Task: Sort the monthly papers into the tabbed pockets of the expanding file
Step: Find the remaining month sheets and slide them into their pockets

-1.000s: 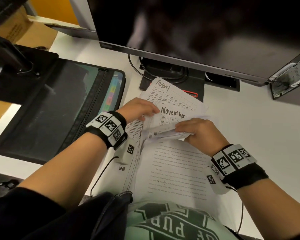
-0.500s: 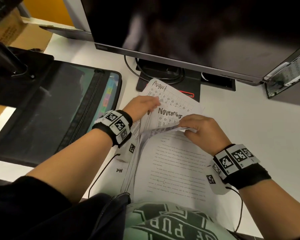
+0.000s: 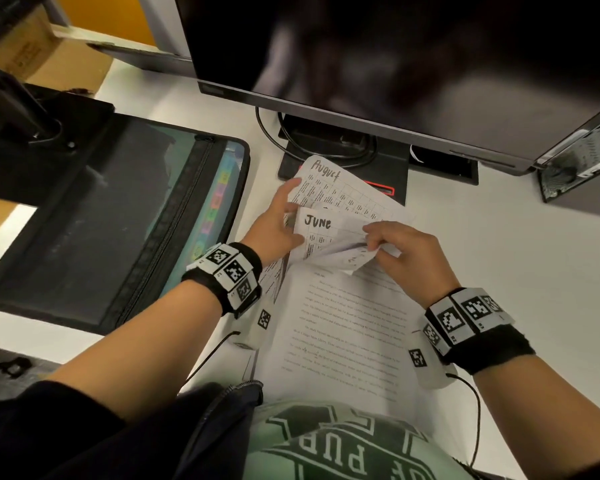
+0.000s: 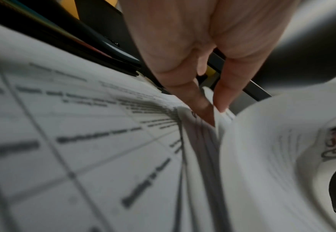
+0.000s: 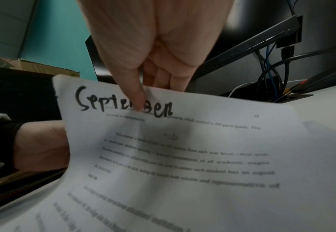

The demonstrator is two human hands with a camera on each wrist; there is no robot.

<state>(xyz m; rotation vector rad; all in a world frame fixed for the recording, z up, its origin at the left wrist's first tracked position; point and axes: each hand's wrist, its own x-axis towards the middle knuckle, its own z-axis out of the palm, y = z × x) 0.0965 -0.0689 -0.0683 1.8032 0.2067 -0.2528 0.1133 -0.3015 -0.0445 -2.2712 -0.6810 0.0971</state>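
Note:
A stack of printed papers [image 3: 340,327] lies on the white desk in front of me. At its top edge a sheet headed "August" [image 3: 329,178] lies flat, and a sheet headed "June" [image 3: 317,223] shows below it. My right hand [image 3: 371,237] pinches the curled-up top edges of several sheets; in the right wrist view its thumb [image 5: 137,98] lies on a sheet headed "September" [image 5: 183,149]. My left hand [image 3: 291,209] pinches the sheets' left edge between thumb and fingers [image 4: 228,94]. The black expanding file [image 3: 118,220] lies open at the left, its coloured tabs [image 3: 215,202] beside my left wrist.
A dark monitor [image 3: 395,64] hangs over the desk's back, its stand [image 3: 343,157] and cables just behind the papers. A cardboard box [image 3: 42,53] stands at the far left. Bare white desk [image 3: 516,271] stretches to the right of the papers.
The sheet headed "November" has been turned back out of sight and "June" now shows. My right hand holds more curled sheets, and my left hand has slid up the stack's left edge.

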